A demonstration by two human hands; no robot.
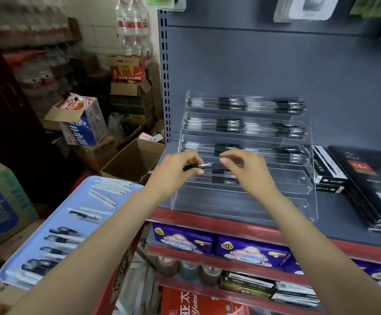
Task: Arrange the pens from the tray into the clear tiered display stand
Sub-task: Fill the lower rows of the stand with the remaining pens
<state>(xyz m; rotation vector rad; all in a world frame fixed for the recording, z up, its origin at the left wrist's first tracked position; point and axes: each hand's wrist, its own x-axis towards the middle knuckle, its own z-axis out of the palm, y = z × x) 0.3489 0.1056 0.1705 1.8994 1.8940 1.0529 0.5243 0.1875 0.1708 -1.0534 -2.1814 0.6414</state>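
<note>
Near left, a pale blue plastic tray (48, 226) carries loose pens. Farther right, the left hand (173, 171) pinches a black-and-silver pen (204, 165) before the clear tiered acrylic stand (303, 178); the right hand (246, 169) hovers, fingers loosely curled, grasping nothing.

Two bare forearms reach in from the bottom edge with no sleeve, watch, bracelet or glove showing on either, and the left hand (176, 172) and right hand (245, 171) are slim, ringless, with short unpainted nails.
</note>
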